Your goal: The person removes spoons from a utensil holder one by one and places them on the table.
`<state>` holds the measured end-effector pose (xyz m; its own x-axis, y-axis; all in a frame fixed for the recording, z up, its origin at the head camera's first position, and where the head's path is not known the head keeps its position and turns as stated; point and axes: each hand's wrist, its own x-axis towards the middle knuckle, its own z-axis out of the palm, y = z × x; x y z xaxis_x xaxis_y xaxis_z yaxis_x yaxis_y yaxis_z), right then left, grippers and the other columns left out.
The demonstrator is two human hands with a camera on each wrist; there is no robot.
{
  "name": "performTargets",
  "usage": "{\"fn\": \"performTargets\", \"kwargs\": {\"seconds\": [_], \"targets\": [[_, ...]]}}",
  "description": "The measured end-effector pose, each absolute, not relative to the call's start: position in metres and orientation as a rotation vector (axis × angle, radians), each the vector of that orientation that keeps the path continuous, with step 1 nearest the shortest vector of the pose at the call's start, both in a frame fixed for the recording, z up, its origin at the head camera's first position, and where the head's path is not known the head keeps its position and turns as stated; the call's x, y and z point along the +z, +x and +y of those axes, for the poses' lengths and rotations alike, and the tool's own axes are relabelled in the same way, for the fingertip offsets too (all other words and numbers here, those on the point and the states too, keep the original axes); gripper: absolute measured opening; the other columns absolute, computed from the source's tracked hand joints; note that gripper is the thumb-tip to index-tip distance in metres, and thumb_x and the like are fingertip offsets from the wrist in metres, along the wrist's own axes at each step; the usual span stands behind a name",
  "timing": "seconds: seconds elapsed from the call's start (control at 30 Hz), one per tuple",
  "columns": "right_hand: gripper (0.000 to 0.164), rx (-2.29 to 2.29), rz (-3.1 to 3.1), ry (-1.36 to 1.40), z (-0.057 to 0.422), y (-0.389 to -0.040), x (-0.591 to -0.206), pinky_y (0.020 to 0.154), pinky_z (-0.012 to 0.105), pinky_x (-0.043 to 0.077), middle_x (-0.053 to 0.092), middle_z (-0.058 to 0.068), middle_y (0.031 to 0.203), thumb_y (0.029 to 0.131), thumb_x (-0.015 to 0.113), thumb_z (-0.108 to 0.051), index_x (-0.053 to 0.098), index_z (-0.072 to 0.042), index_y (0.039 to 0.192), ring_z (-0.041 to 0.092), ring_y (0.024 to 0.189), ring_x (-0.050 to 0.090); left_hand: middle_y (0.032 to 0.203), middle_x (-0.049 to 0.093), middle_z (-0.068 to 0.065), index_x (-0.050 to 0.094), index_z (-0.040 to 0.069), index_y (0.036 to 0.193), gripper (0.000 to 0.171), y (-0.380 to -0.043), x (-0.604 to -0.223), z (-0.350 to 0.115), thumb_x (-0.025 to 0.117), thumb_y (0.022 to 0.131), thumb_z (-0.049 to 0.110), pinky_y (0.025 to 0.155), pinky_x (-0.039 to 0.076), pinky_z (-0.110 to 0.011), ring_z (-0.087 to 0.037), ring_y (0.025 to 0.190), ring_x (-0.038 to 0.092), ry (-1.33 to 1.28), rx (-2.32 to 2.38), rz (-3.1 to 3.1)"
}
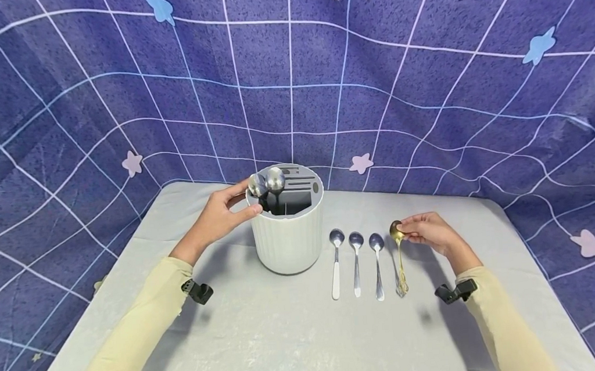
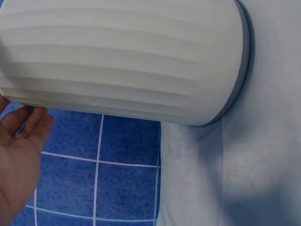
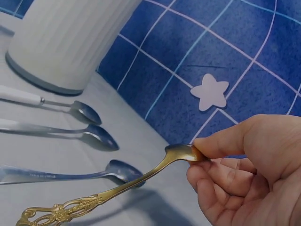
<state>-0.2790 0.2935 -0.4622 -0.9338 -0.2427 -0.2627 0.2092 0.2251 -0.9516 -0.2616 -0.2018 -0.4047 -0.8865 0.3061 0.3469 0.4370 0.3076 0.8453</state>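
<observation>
My right hand [image 1: 429,232] pinches a gold spoon [image 3: 136,181] by its bowl, between thumb and fingers. The spoon's ornate openwork handle [image 3: 61,213] points down toward the table. Left of it, three spoons lie side by side on the cloth: a plain silver one [image 1: 378,266], another silver one [image 1: 357,262] and one with a white handle [image 1: 336,278]. My left hand [image 1: 221,212] holds the upper left rim of a white ribbed utensil holder [image 1: 289,247], thumb in front and fingers farther back. Two metal utensils with rounded heads [image 1: 275,180] stand in the holder's left part.
The holder's grey top [image 1: 304,180] has slots and a larger open compartment. A light grey cloth [image 1: 267,339] covers the table. Behind it hangs a blue-purple curtain [image 1: 266,54] with grid lines and stars. Each sleeve carries a black wrist camera [image 1: 197,290].
</observation>
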Motion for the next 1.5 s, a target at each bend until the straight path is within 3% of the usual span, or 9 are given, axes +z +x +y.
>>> {"fn": "performTargets", "kwargs": {"seconds": [0.37,0.57,0.8,1.03,1.23,1.5], "targets": [[0.022,-1.741,2.158,0.033,0.295,-0.276,-0.478,0.069,0.018,0.060,0.072,-0.004,0.079,0.096,0.067,-0.005,0.066,0.011,0.112,0.005,0.071,0.067,0.157,0.044,-0.015,0.044,0.000,0.152,0.069,-0.262,-0.404,-0.202,0.076,0.093,0.015,0.117,0.042,-0.031,-0.037,0.139,0.050,-0.712,-1.648,-2.435],[0.004,-1.832,2.106,0.084,0.295,-0.275,-0.488,0.067,0.017,0.060,0.074,-0.003,0.077,0.096,0.069,-0.005,0.073,-0.003,0.096,0.005,0.070,0.068,0.158,0.043,-0.014,0.044,0.001,0.153,0.069,-0.262,-0.404,-0.202,0.075,0.093,0.013,0.117,0.042,-0.040,-0.038,0.139,0.049,-0.711,-1.654,-2.429],[0.007,-1.893,2.061,0.117,0.293,-0.275,-0.497,0.071,0.018,0.061,0.076,-0.003,0.081,0.097,0.068,-0.004,0.072,-0.008,0.092,0.007,0.073,0.071,0.158,0.043,-0.014,0.044,0.001,0.153,0.068,-0.262,-0.404,-0.202,0.075,0.093,0.012,0.118,0.041,-0.041,-0.038,0.139,0.049,-0.710,-1.654,-2.422],[0.007,-1.929,2.002,0.139,0.293,-0.275,-0.501,0.073,0.019,0.062,0.076,0.000,0.083,0.095,0.068,0.001,0.072,-0.004,0.094,0.009,0.074,0.072,0.157,0.044,-0.015,0.044,0.001,0.153,0.068,-0.262,-0.405,-0.202,0.076,0.093,0.012,0.118,0.041,-0.044,-0.038,0.139,0.049,-0.712,-1.659,-2.411],[0.006,-1.917,1.991,0.169,0.292,-0.273,-0.505,0.073,0.019,0.063,0.076,0.002,0.083,0.096,0.068,0.002,0.070,0.001,0.101,0.010,0.075,0.072,0.157,0.044,-0.016,0.045,0.000,0.152,0.068,-0.261,-0.404,-0.201,0.076,0.093,0.012,0.118,0.042,-0.040,-0.038,0.138,0.050,-0.707,-1.668,-2.407],[0.029,-1.899,2.013,0.161,0.294,-0.270,-0.507,0.074,0.020,0.063,0.075,0.001,0.085,0.097,0.065,0.003,0.059,0.018,0.120,0.009,0.075,0.072,0.157,0.044,-0.016,0.045,0.000,0.152,0.068,-0.261,-0.405,-0.200,0.075,0.093,0.011,0.118,0.042,-0.042,-0.038,0.138,0.049,-0.705,-1.672,-2.408]]}}
